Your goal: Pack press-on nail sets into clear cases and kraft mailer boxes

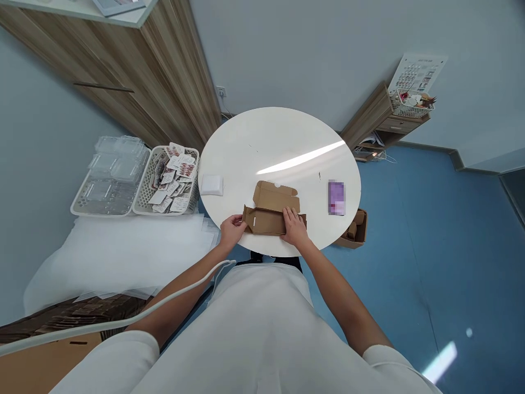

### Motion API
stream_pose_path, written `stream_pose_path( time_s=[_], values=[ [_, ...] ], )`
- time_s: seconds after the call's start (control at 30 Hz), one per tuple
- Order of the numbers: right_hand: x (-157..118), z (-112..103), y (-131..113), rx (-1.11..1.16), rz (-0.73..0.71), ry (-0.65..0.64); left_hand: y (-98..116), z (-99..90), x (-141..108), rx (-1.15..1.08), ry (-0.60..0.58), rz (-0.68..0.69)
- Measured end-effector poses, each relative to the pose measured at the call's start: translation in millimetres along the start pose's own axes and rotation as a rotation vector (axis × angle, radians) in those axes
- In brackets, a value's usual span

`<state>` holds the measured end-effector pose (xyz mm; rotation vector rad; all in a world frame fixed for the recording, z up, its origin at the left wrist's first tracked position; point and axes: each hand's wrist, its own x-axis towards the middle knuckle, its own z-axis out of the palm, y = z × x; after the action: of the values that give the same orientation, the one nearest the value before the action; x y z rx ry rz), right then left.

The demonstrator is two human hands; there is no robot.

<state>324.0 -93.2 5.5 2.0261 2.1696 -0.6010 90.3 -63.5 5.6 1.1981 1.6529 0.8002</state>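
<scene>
A brown cardboard box (268,221) lies part-folded at the near edge of the round white table, its lid (275,196) laid back on the far side. At the box's left end, my left hand (232,229) pinches a raised side flap between thumb and fingers. My right hand (293,225) rests over the right end, its fingers stretched across the box's inside and edge. A small white packet (212,185) sits at the table's left. Toward the right lies a purple packet (337,197), blurred by pixels.
Left of the table stand a white basket of printed cards (172,180) and a basket of clear plastic cases (115,172), with white sheets (123,246) in front. A carton (357,232) holding brown boxes is on the floor at right. A white cable (164,301) crosses my left arm.
</scene>
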Motion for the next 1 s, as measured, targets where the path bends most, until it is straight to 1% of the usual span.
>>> stream_pose_path(
  time_s=[0.07, 0.2, 0.3, 0.37, 0.47, 0.57, 0.63, 0.7, 0.83, 1.0],
  values=[
    [1, -1, -5, -0.013, 0.016, -0.003, 1, 0.2, -2, 0.003, 0.005, 0.009],
    [3, -1, -13, -0.013, -0.01, 0.014, 3, 7.1, -8, 0.034, -0.09, 0.073],
    [5, 0, -17, -0.002, -0.004, 0.021, 4, 11.1, -9, 0.061, -0.097, 0.077],
    [6, 1, -18, 0.002, 0.001, 0.022, 4, 10.1, -7, 0.098, -0.107, 0.091],
    [6, 3, -17, 0.0, -0.01, 0.023, 0, 5.9, -3, 0.161, -0.114, 0.121],
    [6, 5, -15, 0.01, -0.034, 0.032, -7, 5.9, 3, 0.206, -0.111, 0.071],
    [6, 5, -14, 0.029, -0.074, 0.032, -11, 9.1, 6, 0.239, -0.147, 0.033],
    [6, 5, -11, 0.054, -0.128, 0.021, -14, 12.5, 9, 0.284, -0.186, 0.024],
    [6, 0, -4, 0.087, -0.222, -0.018, -13, 13.7, 14, 0.404, -0.242, 0.041],
    [4, -6, 0, 0.09, -0.236, -0.047, -7, 12.3, 19, 0.57, -0.257, 0.1]
  ],
)
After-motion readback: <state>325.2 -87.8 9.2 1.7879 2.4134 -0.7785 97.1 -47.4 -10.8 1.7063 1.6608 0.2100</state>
